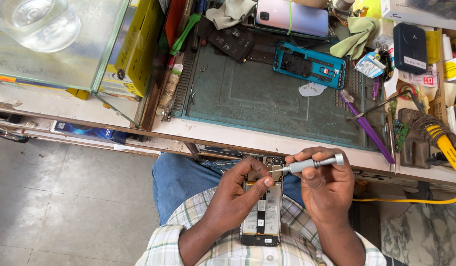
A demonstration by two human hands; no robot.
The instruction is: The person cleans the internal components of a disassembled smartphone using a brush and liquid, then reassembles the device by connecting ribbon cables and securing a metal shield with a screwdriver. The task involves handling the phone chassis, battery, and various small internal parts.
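An opened phone [261,216] is held over the lap, below the bench edge, its back cover already off so that the battery and the board at the top are laid bare. It is gripped by the left hand [236,197], the fingers curled round its left edge and the thumb pressed onto its upper part. A small grey screwdriver [309,164] is pinched in the right hand [326,184] between thumb and fingers, and its tip is set against the upper board of the phone, beside the left thumb. The work is judged to be part-way through: the cover has been removed, while the battery and board are seen in place, so whatever is being loosened or fastened at the top is not finished. Farther off, on the bench, a green mat [257,98] is spread, and on it a teal back cover [309,65] is laid with its inner side up. A purple tool [368,128] lies at the mat's right edge. At the back, a second phone [292,18] rests face down, and cloths [356,37] are bunched beside it
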